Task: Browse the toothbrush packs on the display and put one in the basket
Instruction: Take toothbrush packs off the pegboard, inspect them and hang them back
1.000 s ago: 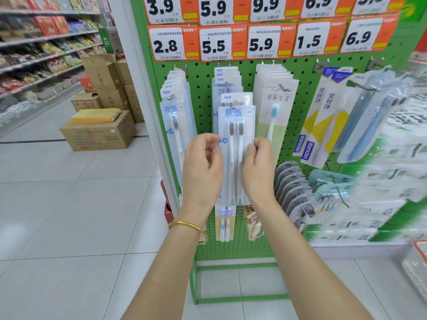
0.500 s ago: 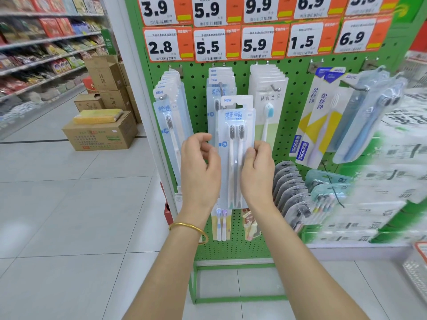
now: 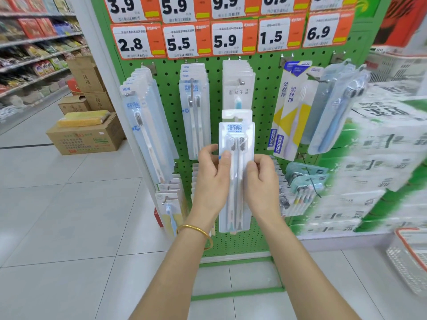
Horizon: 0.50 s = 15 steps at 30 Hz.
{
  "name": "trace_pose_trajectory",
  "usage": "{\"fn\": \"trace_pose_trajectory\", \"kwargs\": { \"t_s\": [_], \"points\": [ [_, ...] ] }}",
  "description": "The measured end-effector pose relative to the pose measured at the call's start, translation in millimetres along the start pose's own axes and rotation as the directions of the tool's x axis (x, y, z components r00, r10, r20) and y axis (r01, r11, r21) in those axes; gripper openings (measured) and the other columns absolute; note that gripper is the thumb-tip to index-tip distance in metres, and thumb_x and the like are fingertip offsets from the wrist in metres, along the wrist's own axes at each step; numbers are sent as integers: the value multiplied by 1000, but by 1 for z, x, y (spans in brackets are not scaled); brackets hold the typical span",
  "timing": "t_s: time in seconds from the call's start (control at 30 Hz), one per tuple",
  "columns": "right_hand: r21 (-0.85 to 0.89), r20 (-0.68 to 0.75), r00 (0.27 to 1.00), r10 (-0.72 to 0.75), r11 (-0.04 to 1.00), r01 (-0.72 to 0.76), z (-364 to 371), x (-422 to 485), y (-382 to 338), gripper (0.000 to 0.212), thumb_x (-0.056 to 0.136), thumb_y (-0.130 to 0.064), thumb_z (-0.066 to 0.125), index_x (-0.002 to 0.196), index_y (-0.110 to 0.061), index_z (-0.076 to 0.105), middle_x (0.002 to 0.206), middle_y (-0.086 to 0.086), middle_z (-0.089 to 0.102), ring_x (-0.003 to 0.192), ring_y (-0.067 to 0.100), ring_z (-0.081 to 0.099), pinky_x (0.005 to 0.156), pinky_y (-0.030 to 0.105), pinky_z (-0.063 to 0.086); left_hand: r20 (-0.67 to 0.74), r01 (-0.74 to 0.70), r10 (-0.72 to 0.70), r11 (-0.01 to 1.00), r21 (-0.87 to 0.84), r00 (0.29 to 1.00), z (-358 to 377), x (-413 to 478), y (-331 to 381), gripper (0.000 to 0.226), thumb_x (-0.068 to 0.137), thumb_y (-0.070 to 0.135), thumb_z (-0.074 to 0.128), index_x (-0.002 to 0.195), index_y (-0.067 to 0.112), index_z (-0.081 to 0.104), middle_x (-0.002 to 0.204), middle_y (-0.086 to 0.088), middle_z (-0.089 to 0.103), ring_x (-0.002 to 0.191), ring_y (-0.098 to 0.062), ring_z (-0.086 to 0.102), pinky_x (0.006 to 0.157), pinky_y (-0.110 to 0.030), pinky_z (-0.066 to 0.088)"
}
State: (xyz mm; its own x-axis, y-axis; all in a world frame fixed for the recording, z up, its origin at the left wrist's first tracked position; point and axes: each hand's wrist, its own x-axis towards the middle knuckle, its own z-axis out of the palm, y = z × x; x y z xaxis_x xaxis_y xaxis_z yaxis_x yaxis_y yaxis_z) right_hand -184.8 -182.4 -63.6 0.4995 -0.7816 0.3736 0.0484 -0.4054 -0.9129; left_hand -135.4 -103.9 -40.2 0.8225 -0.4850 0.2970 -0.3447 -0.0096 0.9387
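Note:
A clear twin toothbrush pack (image 3: 236, 135) with two white brushes is held upright in front of the green pegboard display (image 3: 263, 65), off its hook. My left hand (image 3: 211, 181) pinches its left edge and my right hand (image 3: 262, 183) grips its right edge. More packs of the same kind (image 3: 193, 107) hang on a hook to the upper left. A wire basket (image 3: 409, 259) with an orange rim shows at the lower right edge, partly cut off.
Other toothbrush packs hang left (image 3: 143, 125), behind (image 3: 239, 86) and right (image 3: 288, 107), (image 3: 335, 107). Price tags (image 3: 184, 40) line the top. Cardboard boxes (image 3: 85, 135) stand on the tiled floor at left, beside stocked shelves (image 3: 34, 54). Stacked green-white cartons (image 3: 381, 158) fill the right.
The pack has come off the hook and moved down and right, away from the hanging row. Both hands moved with it, and the view shifted left and closer.

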Motion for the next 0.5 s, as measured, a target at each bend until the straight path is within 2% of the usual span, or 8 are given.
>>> {"fn": "trace_pose_trajectory", "kwargs": {
  "t_s": [0.1, 0.17, 0.3, 0.43, 0.5],
  "points": [
    [13, 23, 999, 26, 1000, -27, -19, -7, 10, 20, 95, -7, 43, 79, -19, 47, 71, -9, 46, 62, -4, 43, 59, 15, 34, 11, 28, -28, 996, -80, 1000, 17, -10, 0, 18, 100, 27, 39, 116, 21, 36, 89, 18, 45, 67, 25, 46, 66, 2, 36],
    [-8, 67, 997, 31, 999, -31, -29, -14, 18, 24, 93, -6, 44, 74, -21, 45, 68, -9, 45, 60, -2, 42, 57, 16, 33, -6, 34, -34, 994, -103, 999, 28, -15, -4, 24, 99, 29, 39, 119, 16, 40, 93, 18, 48, 75, 23, 48, 69, 1, 36],
    [13, 121, 990, 72, 997, -74, -44, -29, 32, 27, 91, -5, 47, 70, -21, 45, 65, -10, 44, 60, 1, 38, 58, 19, 34, -43, 92, -97, 991, -98, 994, 45, -24, -21, 28, 97, 37, 42, 114, 15, 45, 105, 8, 54, 94, 3, 51, 72, 0, 36],
    [139, 146, 982, 123, 980, -144, -49, -40, 41, 26, 93, -6, 49, 71, -20, 47, 65, -12, 42, 61, 2, 37, 58, 18, 33, -73, 134, -139, 989, -68, 988, 56, -32, -35, 26, 97, 39, 42, 105, 14, 45, 87, 14, 52, 74, 14, 49, 63, -2, 36],
    [182, 137, 980, 147, 968, -171, -48, -44, 46, 26, 93, -4, 50, 71, -19, 46, 66, -10, 41, 60, 1, 36, 58, 17, 33, -51, 145, -148, 988, -52, 988, 58, -36, -42, 29, 97, 40, 41, 112, 16, 44, 92, 17, 53, 78, 19, 49, 65, 0, 35]
  ]
}}
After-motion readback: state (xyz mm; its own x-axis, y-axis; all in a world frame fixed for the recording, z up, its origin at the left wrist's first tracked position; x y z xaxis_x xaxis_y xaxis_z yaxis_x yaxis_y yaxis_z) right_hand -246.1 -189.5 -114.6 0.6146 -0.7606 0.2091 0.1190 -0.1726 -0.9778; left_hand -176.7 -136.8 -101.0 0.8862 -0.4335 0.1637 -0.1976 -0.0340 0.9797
